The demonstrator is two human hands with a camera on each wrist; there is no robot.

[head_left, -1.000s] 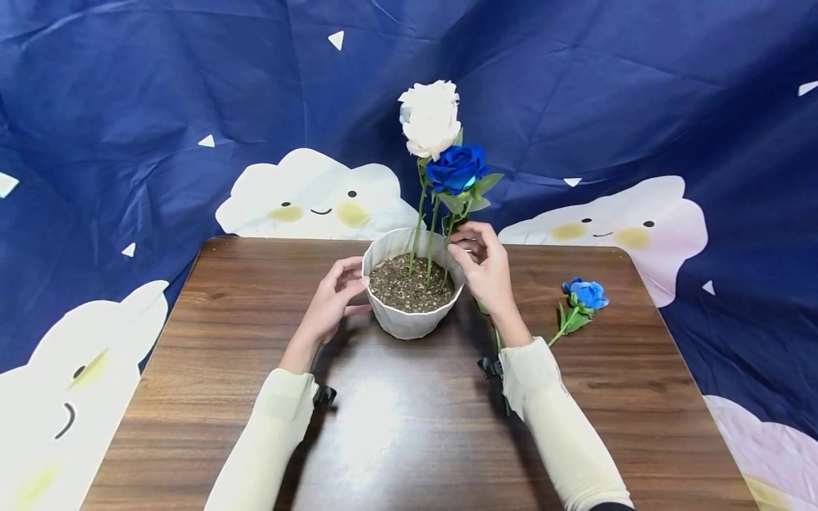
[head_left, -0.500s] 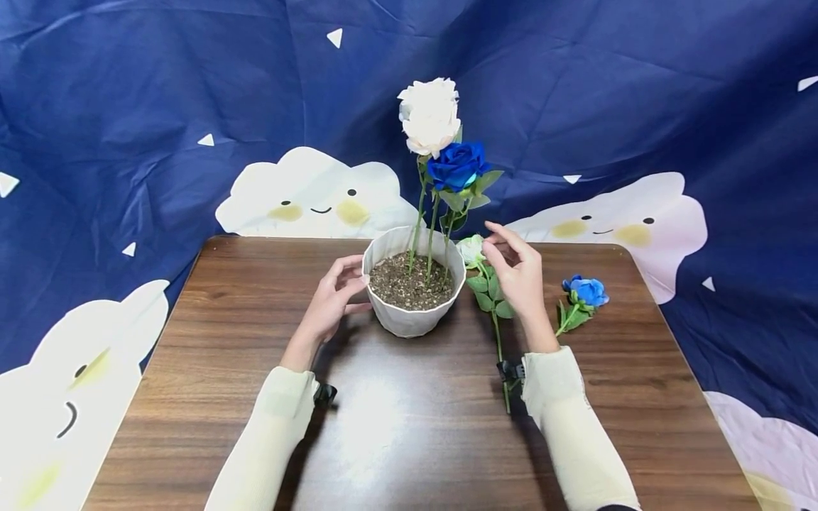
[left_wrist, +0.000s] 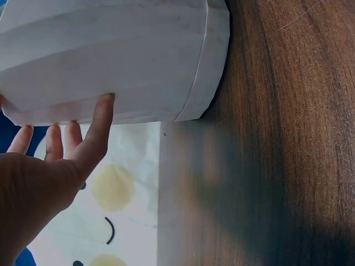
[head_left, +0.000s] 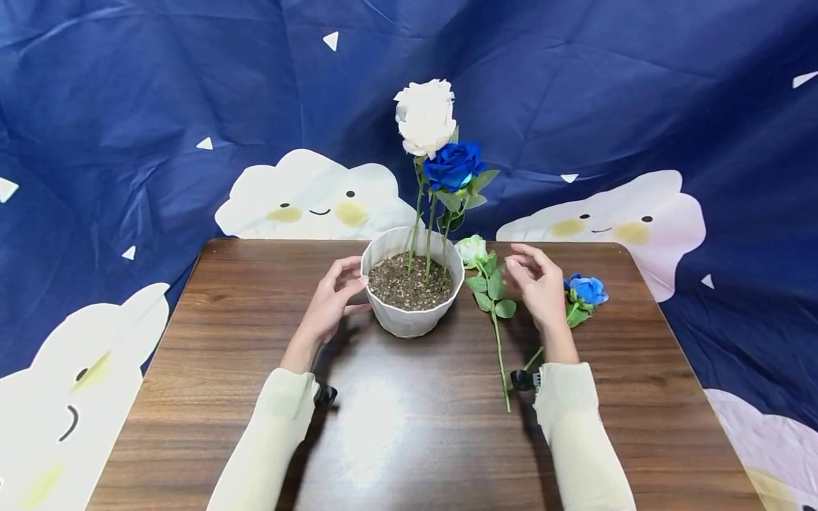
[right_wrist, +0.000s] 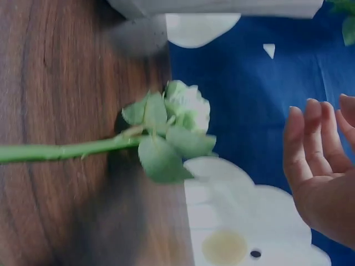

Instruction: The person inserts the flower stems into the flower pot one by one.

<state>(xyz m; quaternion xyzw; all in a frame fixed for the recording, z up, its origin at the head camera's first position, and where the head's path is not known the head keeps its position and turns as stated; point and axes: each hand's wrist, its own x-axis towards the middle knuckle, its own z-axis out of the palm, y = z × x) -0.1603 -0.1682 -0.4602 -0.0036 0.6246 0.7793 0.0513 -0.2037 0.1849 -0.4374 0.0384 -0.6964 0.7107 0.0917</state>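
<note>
A white faceted pot [head_left: 409, 325] of dark soil [head_left: 409, 287] stands on the table. A tall white rose [head_left: 427, 117] and a dark blue rose [head_left: 455, 168] stand upright in it, their stems in the soil. My left hand [head_left: 329, 301] rests its fingertips against the pot's left side, as the pot wall [left_wrist: 127, 61] in the left wrist view confirms. My right hand [head_left: 542, 287] hovers with loosely bent fingers, holding nothing. Left of it, a pale green-white rose [head_left: 472, 251] lies on the table; its leaves [right_wrist: 161, 158] show in the right wrist view. A lighter blue rose [head_left: 586, 290] lies beyond the right wrist.
The brown wooden table [head_left: 409, 440] ends at a back edge just behind the pot. Behind it hangs a dark blue cloth [head_left: 160, 85] printed with smiling clouds. The two lying stems come close together near my right wrist.
My right hand has let go of a stem at the pot and drawn back to the right, uncovering the lying pale rose. The left hand has stayed at the pot.
</note>
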